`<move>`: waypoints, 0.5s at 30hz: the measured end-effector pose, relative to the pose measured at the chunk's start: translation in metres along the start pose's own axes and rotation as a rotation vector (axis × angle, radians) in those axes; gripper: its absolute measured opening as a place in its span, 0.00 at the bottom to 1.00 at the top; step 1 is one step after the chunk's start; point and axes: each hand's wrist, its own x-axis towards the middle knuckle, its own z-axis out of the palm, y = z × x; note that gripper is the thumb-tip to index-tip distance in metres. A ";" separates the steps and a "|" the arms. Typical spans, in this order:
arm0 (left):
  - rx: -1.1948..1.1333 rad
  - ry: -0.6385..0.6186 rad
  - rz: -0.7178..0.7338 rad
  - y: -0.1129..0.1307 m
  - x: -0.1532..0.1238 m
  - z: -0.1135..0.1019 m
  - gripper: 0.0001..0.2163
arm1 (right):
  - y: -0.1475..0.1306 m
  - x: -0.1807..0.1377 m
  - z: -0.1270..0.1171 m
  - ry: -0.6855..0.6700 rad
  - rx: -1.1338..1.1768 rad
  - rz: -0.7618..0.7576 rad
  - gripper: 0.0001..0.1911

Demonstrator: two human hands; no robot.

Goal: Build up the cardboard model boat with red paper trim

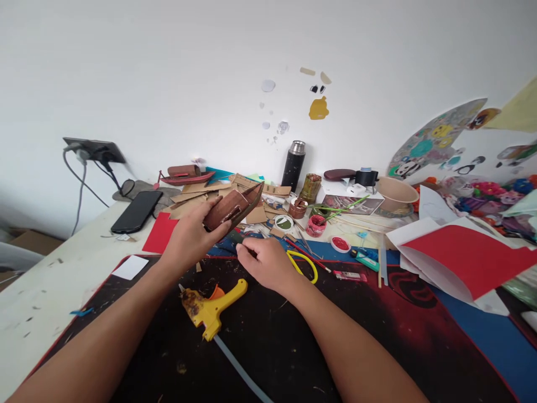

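My left hand is closed round a brown model boat with a curved cabin roof. The boat is tilted above the mat, its pointed end up to the right. Close below it, my right hand has its fingers bent in a pinch; a dark greenish piece shows at their tips, mostly hidden. A yellow glue gun with an orange trigger lies on the black mat below both hands. Yellow-handled scissors lie just right of my right hand.
Behind the hands are cardboard scraps, a reddish boat, a black thermos and an open red paint jar. A phone lies at left, red paper at right. A pink lighter rests on the mat.
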 end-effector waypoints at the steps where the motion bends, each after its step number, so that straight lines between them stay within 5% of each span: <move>1: 0.004 -0.006 0.004 0.000 0.000 0.000 0.30 | 0.000 0.000 0.000 -0.005 -0.003 -0.002 0.25; 4: 0.032 -0.012 0.026 0.000 -0.001 0.002 0.30 | 0.001 0.000 0.003 -0.057 0.050 0.001 0.19; 7: 0.084 0.004 0.072 -0.001 -0.001 0.004 0.30 | 0.000 -0.001 0.004 -0.113 0.150 0.028 0.02; 15: 0.062 0.032 0.156 0.002 -0.005 0.004 0.30 | 0.008 0.004 0.005 0.058 0.411 0.139 0.11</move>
